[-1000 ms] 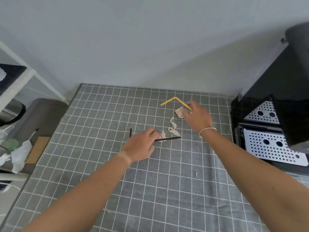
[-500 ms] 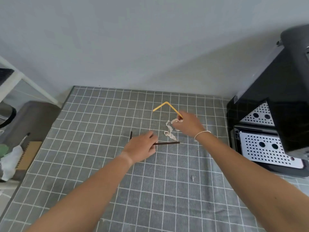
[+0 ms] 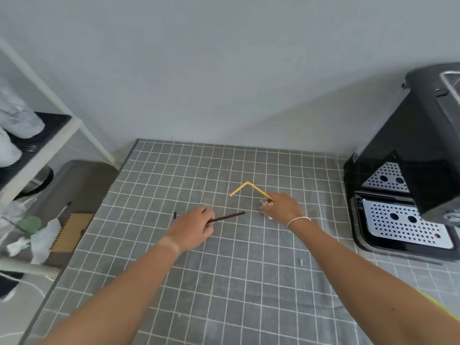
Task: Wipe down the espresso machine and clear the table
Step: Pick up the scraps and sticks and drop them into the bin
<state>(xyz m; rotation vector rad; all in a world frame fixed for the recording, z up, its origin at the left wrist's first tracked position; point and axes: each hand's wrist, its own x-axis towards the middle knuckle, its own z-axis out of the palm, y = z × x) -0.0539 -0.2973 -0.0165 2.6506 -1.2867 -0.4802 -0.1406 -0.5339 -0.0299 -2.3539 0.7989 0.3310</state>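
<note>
My left hand (image 3: 193, 226) pinches a thin dark brown straw (image 3: 229, 216) whose free end points right, just above the grey checked tablecloth (image 3: 224, 290). My right hand (image 3: 282, 210) is closed on one end of a bent yellow straw (image 3: 245, 186) and on a crumpled beige paper wrapper (image 3: 264, 203), bunched under the fingers. The black espresso machine (image 3: 410, 150) stands at the table's right edge, with its perforated metal drip tray (image 3: 403, 224) in front.
A small metal bit (image 3: 302, 262) lies on the cloth near my right forearm. A yellow-green object (image 3: 440, 306) shows at the lower right edge. Left of the table are a white shelf frame (image 3: 74, 125) and a grey bin (image 3: 74, 185) with paper scraps beside it.
My right hand has gathered the strung-out paper wrapper into a bunch under its fingers while holding the yellow straw. My left hand has lifted the dark straw's end. The view has shifted.
</note>
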